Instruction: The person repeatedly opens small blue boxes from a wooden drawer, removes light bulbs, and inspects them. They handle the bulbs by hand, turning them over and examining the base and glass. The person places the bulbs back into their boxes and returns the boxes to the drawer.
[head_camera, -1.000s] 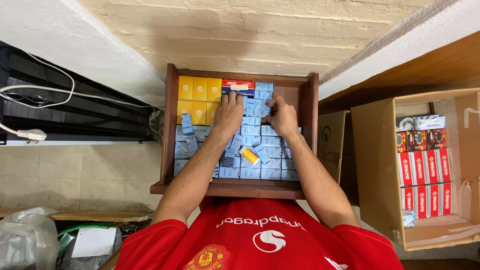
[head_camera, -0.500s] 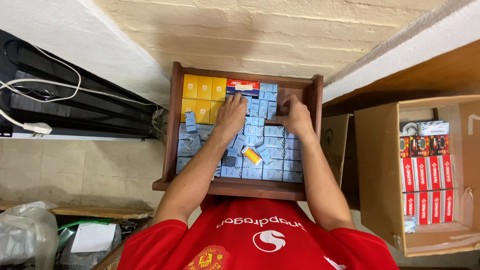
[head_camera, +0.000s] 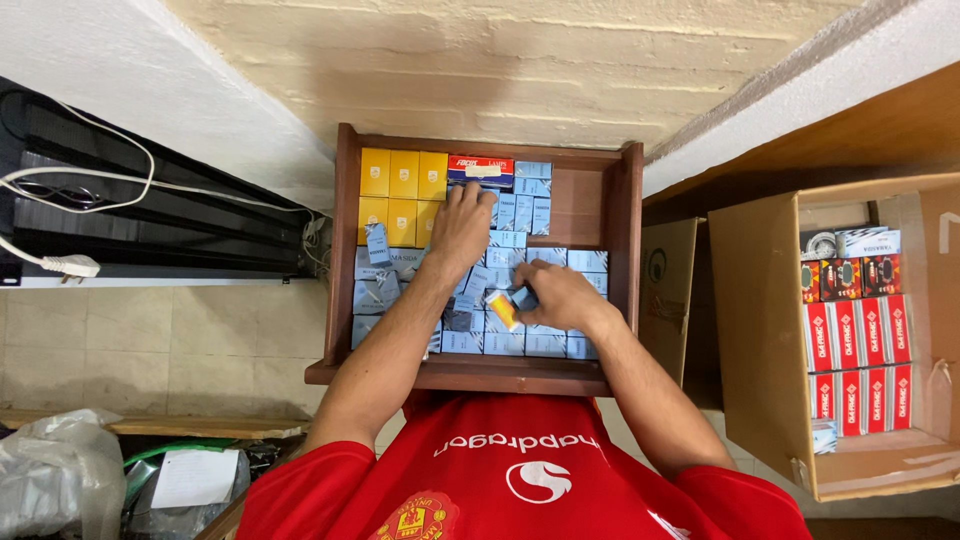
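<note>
- Reaching into the wooden drawer (head_camera: 347, 250), both hands work among small boxes packed inside it; the drawer sits pulled out directly in front of the person's chest.
- Yellow boxes (head_camera: 402, 192) fill the far-left corner of the drawer in two rows, upright and touching one another. Neither hand touches them.
- Left hand (head_camera: 462, 228): the arm extends along the drawer's long axis toward the back wall. The grip is released, with fingers spread flat on the pale blue boxes (head_camera: 522, 205) just below the red and blue box (head_camera: 480, 170). The fingertips lie just beside that box; contact with it cannot be confirmed.
- Orange and white box (head_camera: 502, 308): it lies tilted on top of the blue boxes in the near half of the drawer, between the two forearms. Its long axis runs roughly front to back, slightly slanted. The right hand is clearly nearer to it than the left.
- Right hand (head_camera: 553, 297): the grip is clenched around a small blue box (head_camera: 524, 298), pinched between thumb and fingers, touching the right side of the orange and white box.
- Bare drawer floor shows at the far right, beyond the right hand.
- Cardboard carton (head_camera: 765, 330): it stands well apart to the right, holding red boxes.
</note>
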